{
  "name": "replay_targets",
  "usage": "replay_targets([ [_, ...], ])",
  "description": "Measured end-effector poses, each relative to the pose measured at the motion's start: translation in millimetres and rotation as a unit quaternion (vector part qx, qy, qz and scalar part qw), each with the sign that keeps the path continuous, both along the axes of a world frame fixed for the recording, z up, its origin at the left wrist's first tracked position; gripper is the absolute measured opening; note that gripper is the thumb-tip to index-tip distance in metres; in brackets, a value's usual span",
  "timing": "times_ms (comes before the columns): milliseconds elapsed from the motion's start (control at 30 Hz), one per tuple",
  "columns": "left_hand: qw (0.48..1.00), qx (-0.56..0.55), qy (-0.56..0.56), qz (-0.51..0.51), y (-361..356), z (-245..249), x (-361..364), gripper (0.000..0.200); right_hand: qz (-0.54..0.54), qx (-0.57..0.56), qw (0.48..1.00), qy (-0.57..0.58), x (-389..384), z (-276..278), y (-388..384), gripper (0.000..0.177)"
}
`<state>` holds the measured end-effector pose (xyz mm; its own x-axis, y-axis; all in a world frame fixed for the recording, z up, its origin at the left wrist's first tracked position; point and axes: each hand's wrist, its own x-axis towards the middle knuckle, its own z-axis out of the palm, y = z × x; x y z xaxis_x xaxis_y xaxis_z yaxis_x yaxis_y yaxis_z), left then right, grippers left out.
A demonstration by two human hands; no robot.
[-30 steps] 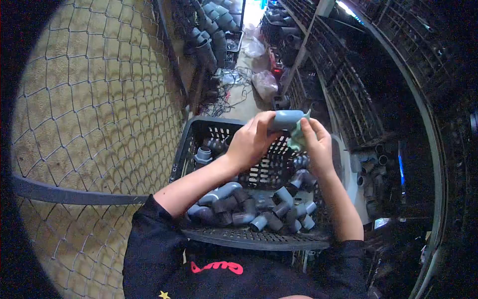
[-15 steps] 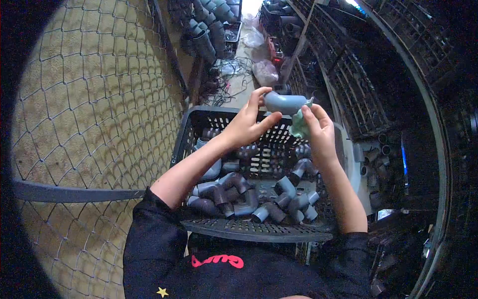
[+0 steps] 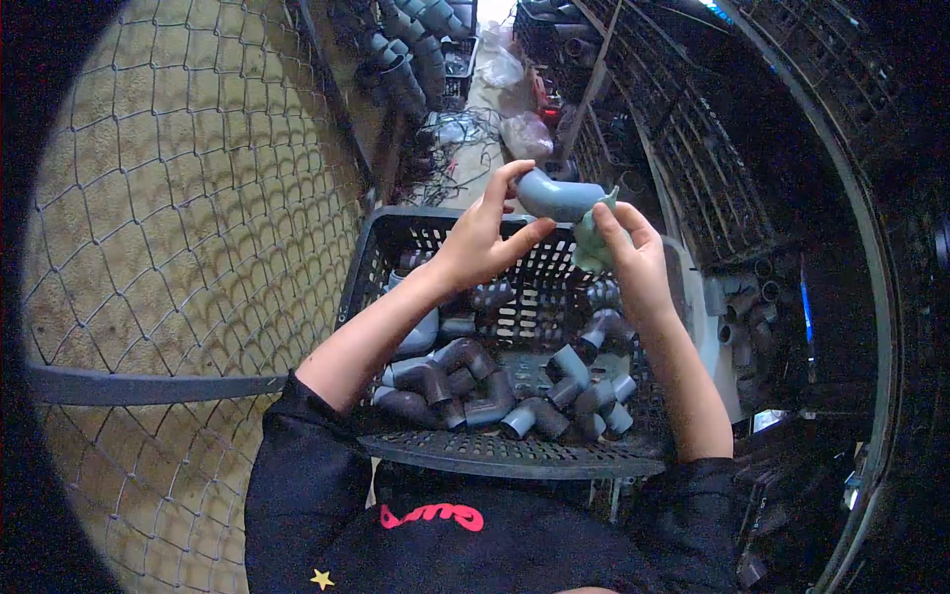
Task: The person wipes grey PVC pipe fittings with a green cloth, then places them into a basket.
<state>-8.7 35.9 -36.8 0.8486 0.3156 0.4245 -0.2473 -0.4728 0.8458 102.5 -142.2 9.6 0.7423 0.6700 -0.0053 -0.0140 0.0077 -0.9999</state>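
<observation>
The left hand (image 3: 482,241) grasps a grey pipe elbow (image 3: 556,195) by its left end between thumb and fingers. That leaves the other end free, where the right hand (image 3: 630,259) is closed on a bunched green cloth (image 3: 591,241) pressed against it. Both hands hang above the far side of a black slatted crate (image 3: 515,455) set close before the person, so its heap of pipe fittings (image 3: 495,396) lies within easy reach below, with a wire fence (image 3: 198,198) on the left and dark shelves (image 3: 693,178) on the right.
</observation>
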Motion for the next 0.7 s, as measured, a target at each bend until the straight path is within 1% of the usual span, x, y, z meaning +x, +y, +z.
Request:
replay_targets([
  [133,0.996,0.076,-0.039,0.006,6.4,-0.3,0.3,0.072,0.008,-0.009,1.000,0.014,0.5,0.3,-0.3,0.030],
  [233,0.981,0.178,-0.077,0.015,8.4,4.5,-2.2,0.077,0.007,-0.027,0.999,0.027,-0.5,2.5,-0.5,0.031],
  [333,0.978,0.186,-0.095,0.021,5.9,8.3,-2.8,0.080,0.012,-0.036,0.999,0.038,0.0,-0.6,-0.8,0.031],
  [433,0.969,0.212,-0.127,0.024,7.2,11.7,-3.2,0.069,0.020,-0.033,0.999,0.036,0.5,-2.0,-0.6,0.031],
  [533,0.964,0.237,-0.117,0.022,8.1,10.1,-3.8,0.065,0.014,-0.039,0.999,0.034,-0.5,-1.0,0.0,0.031],
  [633,0.963,0.251,-0.098,-0.001,8.0,7.6,-6.1,0.067,0.009,-0.040,0.999,0.034,0.7,-6.1,0.8,0.031],
  [700,0.958,0.266,-0.109,0.007,6.9,9.3,-5.7,0.064,0.008,-0.046,0.999,0.027,0.2,-4.8,1.0,0.031],
])
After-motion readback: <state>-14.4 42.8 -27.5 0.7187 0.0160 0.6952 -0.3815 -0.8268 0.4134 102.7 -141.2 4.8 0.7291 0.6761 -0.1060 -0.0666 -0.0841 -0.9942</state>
